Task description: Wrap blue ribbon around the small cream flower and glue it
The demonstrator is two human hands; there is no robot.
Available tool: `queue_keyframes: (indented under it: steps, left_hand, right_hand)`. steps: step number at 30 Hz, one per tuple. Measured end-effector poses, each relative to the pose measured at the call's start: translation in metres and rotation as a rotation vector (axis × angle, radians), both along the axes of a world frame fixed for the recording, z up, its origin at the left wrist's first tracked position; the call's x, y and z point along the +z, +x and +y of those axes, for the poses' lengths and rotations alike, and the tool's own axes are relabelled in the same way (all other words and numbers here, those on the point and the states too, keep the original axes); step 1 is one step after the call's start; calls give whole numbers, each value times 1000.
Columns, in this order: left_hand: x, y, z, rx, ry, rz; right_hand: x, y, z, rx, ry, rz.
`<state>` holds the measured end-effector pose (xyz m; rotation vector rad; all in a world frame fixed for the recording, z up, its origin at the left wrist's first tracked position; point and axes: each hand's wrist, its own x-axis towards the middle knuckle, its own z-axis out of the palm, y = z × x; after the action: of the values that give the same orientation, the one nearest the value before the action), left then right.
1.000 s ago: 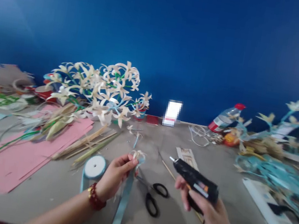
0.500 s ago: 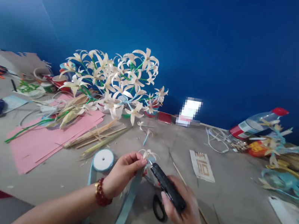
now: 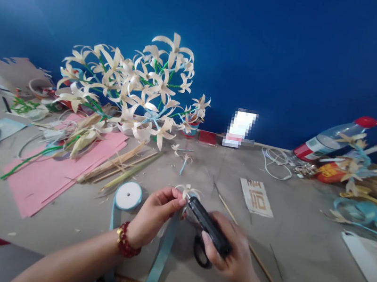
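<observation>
Fingers of the left hand (image 3: 152, 215) pinch the flower (image 3: 187, 191); the glue gun (image 3: 209, 224), well right a second ago, now touches it, right hand (image 3: 231, 260) fingers wrapped round.

Scissors (image 3: 199, 257): only one black handle loop shows under the right hand (image 3: 232, 257). Glue gun (image 3: 207, 222): grip hidden in that hand. Small flower (image 3: 187, 191): stem hidden by the left hand (image 3: 153, 216). Card (image 3: 240, 129): blurred. Ribbon (image 3: 160, 260): cut off at the bottom edge.

A craft workshop: paper flowers (image 3: 140, 85), ribbon spool (image 3: 128, 196) and pink paper (image 3: 50, 176) litter the table (image 3: 299, 254)
</observation>
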<state>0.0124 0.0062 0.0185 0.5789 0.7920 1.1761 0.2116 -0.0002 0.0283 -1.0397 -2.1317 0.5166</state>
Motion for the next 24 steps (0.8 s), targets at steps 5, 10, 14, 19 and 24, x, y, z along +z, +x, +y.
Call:
queue_keyframes:
  steps: [5, 10, 14, 19, 24]
  left_hand:
    - [2, 0, 1, -9, 1, -2]
    - [2, 0, 1, -17, 17, -17]
    - [1, 0, 0, -6, 6, -15]
    - [0, -1, 0, -1, -23, -11]
    - [2, -1, 0, 9, -33, -3]
  right_hand:
    - [-1, 0, 0, -11, 25, -23]
    - [0, 0, 0, -7, 27, -40]
    - [-2, 0, 1, 1, 36, -23]
    - [-4, 1, 1, -3, 18, -27]
    - [-2, 2, 0, -20, 38, -56]
